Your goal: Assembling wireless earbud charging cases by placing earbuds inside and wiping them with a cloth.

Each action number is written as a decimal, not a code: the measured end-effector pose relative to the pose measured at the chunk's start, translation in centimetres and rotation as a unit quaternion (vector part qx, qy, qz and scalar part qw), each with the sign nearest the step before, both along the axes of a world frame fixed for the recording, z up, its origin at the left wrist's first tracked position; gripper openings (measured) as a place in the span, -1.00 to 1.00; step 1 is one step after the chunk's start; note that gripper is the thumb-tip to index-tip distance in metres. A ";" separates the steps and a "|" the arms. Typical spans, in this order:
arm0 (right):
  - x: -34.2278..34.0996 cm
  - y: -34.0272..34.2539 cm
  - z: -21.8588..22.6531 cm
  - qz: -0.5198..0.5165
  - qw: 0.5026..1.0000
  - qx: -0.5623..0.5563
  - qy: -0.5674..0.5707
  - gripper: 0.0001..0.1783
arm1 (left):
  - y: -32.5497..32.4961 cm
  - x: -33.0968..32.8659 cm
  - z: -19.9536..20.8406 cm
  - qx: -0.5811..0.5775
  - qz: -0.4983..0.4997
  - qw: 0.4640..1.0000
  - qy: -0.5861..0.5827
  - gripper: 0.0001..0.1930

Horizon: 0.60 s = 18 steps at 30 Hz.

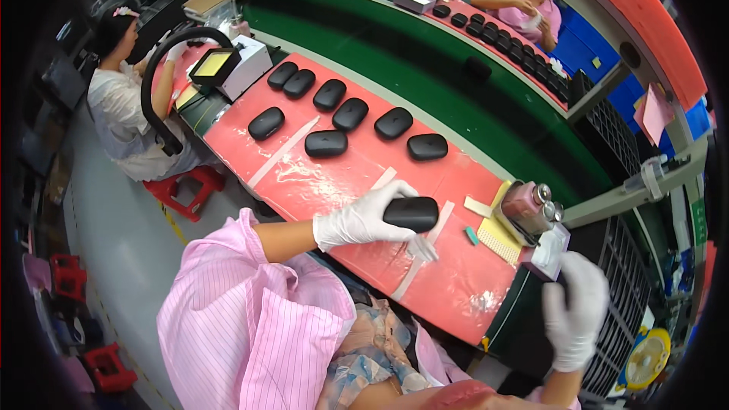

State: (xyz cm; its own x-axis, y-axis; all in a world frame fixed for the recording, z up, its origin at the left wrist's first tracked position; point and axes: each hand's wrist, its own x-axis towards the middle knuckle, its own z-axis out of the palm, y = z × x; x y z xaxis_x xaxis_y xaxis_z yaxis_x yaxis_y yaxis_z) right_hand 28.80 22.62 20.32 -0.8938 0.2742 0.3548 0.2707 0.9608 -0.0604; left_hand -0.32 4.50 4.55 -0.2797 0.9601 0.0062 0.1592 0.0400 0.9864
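My left hand [363, 219], in a white glove, grips a smooth black rounded case [412, 214] by its left end, just above the pink-red mat [463, 288]. A crumpled white scrap [422, 247] lies below the case. My right hand [579, 310], also gloved in white, is raised off the mat's right end with thumb and fingers apart and nothing visible in it. It is nearest to a small white box [548, 252]. Several similar black cases [350, 115] lie spread across the mat's far left half.
Metal-capped bottles [530, 203] stand at the mat's right beside a yellow pad [497, 243] and a small green block [471, 236]. Beyond runs a green conveyor belt [425, 68]. A lamp box [241, 67] stands far left. Co-workers sit at left and far right.
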 end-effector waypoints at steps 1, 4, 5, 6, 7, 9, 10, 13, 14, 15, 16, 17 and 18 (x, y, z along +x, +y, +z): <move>-1.7 -2.6 -2.2 0.011 1.000 0.000 -0.008 -0.42 | -0.2 0.5 -0.4 -0.013 -0.033 0.998 -0.061 -0.41; -7.7 -7.9 -6.8 0.128 0.992 0.017 -0.012 -0.33 | -1.0 2.9 -1.1 0.004 -0.093 0.981 -0.168 -0.39; -8.9 -8.7 -8.4 0.150 0.989 -0.001 -0.009 -0.28 | -1.2 3.4 -1.5 0.027 -0.113 0.974 -0.194 -0.39; -9.2 -9.1 -10.5 0.131 0.991 0.039 0.002 -0.28 | -1.6 3.1 -1.0 0.028 -0.137 0.984 -0.115 -0.36; -9.8 -9.5 -12.0 0.128 0.989 0.074 0.013 -0.27 | -2.5 2.8 -1.1 0.057 -0.145 0.981 -0.112 -0.37; -10.9 -10.4 -12.2 0.129 0.989 -0.018 0.076 -0.35 | -4.5 1.4 -0.8 -0.001 -0.121 0.918 -0.378 -0.34; -11.4 -10.7 -13.2 0.137 0.973 -0.098 0.158 -0.36 | -4.7 0.8 -2.4 0.050 -0.161 0.859 -0.483 -0.33; -12.8 -12.0 -16.2 0.134 0.921 -0.288 0.226 -0.41 | -5.8 0.9 -3.9 -0.024 -0.246 0.777 -0.579 -0.35; -13.6 -12.3 -17.0 0.158 0.915 -0.288 0.234 -0.40 | -6.4 1.2 -4.3 0.040 -0.259 0.727 -0.635 -0.36; -14.3 -12.6 -17.2 0.182 0.909 -0.288 0.242 -0.40 | -6.8 1.1 -4.5 0.045 -0.250 0.729 -0.635 -0.36; -14.8 -12.7 -17.1 0.176 0.923 -0.259 0.224 -0.35 | -7.1 1.0 -4.8 0.075 -0.163 0.782 -0.596 -0.35; -14.8 -12.8 -16.4 0.180 0.922 -0.262 0.222 -0.35 | -7.4 0.8 -4.9 0.101 -0.075 0.825 -0.551 -0.35; -14.7 -13.1 -15.1 0.160 0.928 -0.290 0.172 -0.31 | -7.5 0.0 -4.1 0.104 -0.038 0.853 -0.511 -0.35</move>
